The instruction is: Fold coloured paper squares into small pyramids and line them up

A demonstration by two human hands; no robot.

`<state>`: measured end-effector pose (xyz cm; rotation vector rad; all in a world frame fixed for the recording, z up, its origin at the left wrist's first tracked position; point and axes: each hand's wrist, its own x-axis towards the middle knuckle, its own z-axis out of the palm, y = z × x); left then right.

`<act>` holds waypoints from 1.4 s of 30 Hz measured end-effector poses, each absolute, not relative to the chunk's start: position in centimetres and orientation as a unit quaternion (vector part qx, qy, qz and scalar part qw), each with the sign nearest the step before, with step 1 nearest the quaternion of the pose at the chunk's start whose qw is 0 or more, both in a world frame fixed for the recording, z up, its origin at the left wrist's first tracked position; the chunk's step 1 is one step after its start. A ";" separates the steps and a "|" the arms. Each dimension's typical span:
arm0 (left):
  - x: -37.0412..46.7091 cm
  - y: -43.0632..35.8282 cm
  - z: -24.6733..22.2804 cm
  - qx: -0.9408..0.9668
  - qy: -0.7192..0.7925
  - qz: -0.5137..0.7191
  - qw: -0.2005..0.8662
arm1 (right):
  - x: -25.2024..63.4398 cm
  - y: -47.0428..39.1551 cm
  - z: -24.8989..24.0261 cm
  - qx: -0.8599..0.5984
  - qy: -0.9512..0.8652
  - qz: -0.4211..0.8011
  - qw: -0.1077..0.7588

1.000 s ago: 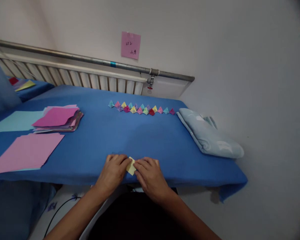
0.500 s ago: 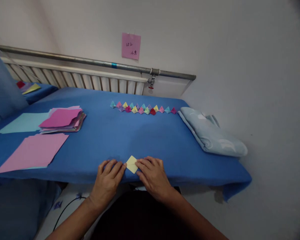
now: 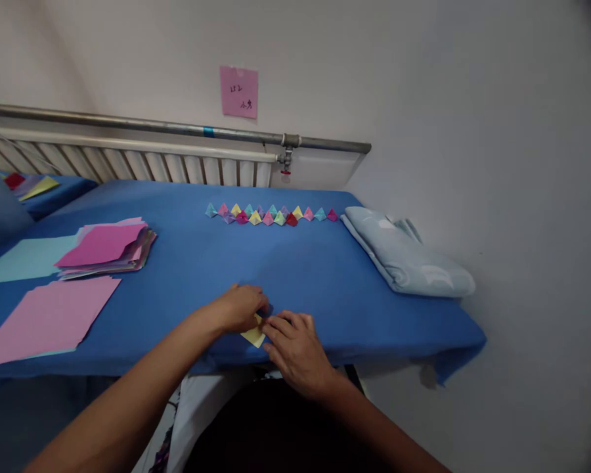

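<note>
A small folded piece of yellow paper (image 3: 254, 336) lies near the front edge of the blue-covered surface, partly hidden under my fingers. My left hand (image 3: 242, 307) reaches over its upper side, with curled fingers closed at the top corner. At the right corner, my right hand (image 3: 298, 348) grips the paper with thumb and fingertips. Farther back, several small folded paper pieces (image 3: 267, 219) in many colours form a zigzag row.
To the left lie a stack of coloured paper with a magenta sheet (image 3: 101, 244) on top, pink sheets (image 3: 49, 318) and light-blue sheets (image 3: 29, 258). A folded light-blue blanket (image 3: 408, 256) sits at the right. Behind are a radiator (image 3: 177, 167) and pipe (image 3: 152, 126).
My left hand has moved from the paper's left corner up and over to its top, covering part of it. My right hand stays at the right corner. The view has shifted slightly right.
</note>
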<state>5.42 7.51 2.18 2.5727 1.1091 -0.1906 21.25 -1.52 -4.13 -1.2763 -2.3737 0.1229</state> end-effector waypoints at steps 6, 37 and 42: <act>5.6 8.5 2.1 0.869 0.427 -0.111 0.222 | 21.8 -1.4 -4.0 -0.474 -0.810 0.085 0.336; 0.4 3.6 2.1 0.801 0.394 0.303 0.334 | 19.3 0.3 -0.7 -0.455 -0.769 0.203 0.401; 1.1 2.5 -1.3 0.888 0.316 0.334 0.004 | 20.2 0.9 -2.0 -0.411 -0.848 -0.010 0.333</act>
